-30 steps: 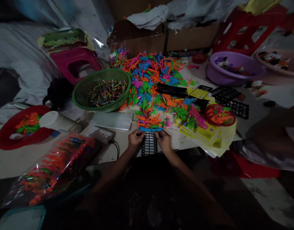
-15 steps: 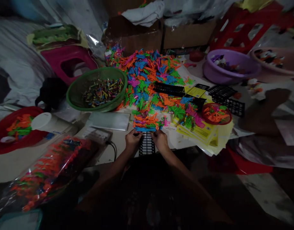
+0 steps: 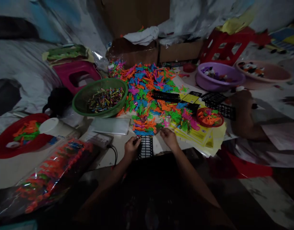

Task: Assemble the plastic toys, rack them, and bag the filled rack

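1. Two bare hands work at the front edge of the desk (image 3: 121,140): the left hand (image 3: 131,147) and the right hand (image 3: 170,138), with a black grid rack (image 3: 146,147) between them.
2. Left fingers are bent beside the rack's left edge; whether they grip it, I cannot tell.
3. Right fingers are curled, apart from the rack; I cannot tell whether they pinch anything small.
4. Packed plastic figures (image 3: 144,126), blue nearest and orange behind, sit at the rack's far end; the near end reaches the desk's front edge.
5. Beyond, a loose figure heap (image 3: 147,78) spreads toward the far edge.
6. Toward the left edge stands a green basket (image 3: 79,104) of small multicoloured pieces; a clear bag (image 3: 53,169) of figures lies across the front edge.
7. Toward the right edge, a red basket (image 3: 215,126) rests on yellow sheets (image 3: 209,138), near another person's arm (image 3: 242,113).
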The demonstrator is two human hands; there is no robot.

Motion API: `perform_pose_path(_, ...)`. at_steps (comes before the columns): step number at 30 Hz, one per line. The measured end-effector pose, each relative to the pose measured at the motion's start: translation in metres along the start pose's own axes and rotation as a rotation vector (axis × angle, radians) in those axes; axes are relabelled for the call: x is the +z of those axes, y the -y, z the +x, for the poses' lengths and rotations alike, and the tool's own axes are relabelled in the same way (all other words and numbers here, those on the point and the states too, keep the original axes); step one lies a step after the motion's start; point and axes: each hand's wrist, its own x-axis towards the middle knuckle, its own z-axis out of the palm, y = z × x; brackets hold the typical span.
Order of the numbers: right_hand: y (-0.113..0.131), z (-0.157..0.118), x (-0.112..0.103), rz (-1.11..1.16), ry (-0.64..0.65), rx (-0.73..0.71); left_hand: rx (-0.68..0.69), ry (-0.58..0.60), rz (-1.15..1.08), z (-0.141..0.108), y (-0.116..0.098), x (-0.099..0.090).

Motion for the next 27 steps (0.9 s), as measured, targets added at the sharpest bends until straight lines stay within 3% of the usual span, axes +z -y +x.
perform_pose_path(2, -0.001, 0.012, -0.007, -0.132, -0.174, 0.141, 0.097, -0.018, 0.040, -0.014, -0.001, 0.003)
perform_pose_path(3, 0.000, 0.018, -0.007, -0.203, -0.185, 0.219, 0.163, -0.015, 0.073, -0.020, -0.003, 0.005)
perform_pose_path(5, 0.002, 0.030, -0.006, -0.284, -0.096, 0.326, 0.277, 0.014, 0.126, -0.028, -0.010, 0.007)
perform_pose_path(7, 0.004, 0.034, -0.006, -0.291, 0.008, 0.352, 0.299, 0.046, 0.108, -0.031, -0.018, 0.003)
perform_pose_path(10, 0.014, 0.018, -0.012, -0.149, 0.028, 0.245, 0.146, 0.124, -0.116, -0.031, -0.030, -0.010)
perform_pose_path(13, 0.033, -0.018, -0.021, 0.193, 0.076, -0.032, -0.044, 0.349, -0.438, -0.029, -0.039, -0.016)
perform_pose_path(15, 0.046, -0.039, -0.027, 0.330, 0.220, -0.211, -0.118, 0.433, -0.579, -0.029, -0.044, -0.014)
perform_pose_path(17, 0.051, -0.045, -0.035, 0.351, 0.420, -0.310, -0.160, 0.419, -0.627, -0.029, -0.047, -0.010)
perform_pose_path(20, 0.038, -0.019, -0.050, 0.203, 0.616, -0.261, -0.155, 0.428, -0.605, -0.033, -0.051, -0.009)
perform_pose_path(21, 0.032, -0.003, -0.054, 0.101, 0.584, -0.185, -0.127, 0.466, -0.582, -0.035, -0.053, -0.011)
perform_pose_path(24, 0.019, 0.051, -0.054, -0.357, 0.139, 0.092, 0.030, 0.556, -0.507, -0.041, -0.062, -0.021)
perform_pose_path(26, 0.018, 0.078, -0.046, -0.605, 0.053, 0.186, 0.131, 0.552, -0.477, -0.043, -0.066, -0.027)
perform_pose_path(27, 0.020, 0.086, -0.041, -0.678, 0.075, 0.207, 0.163, 0.540, -0.477, -0.042, -0.066, -0.031)
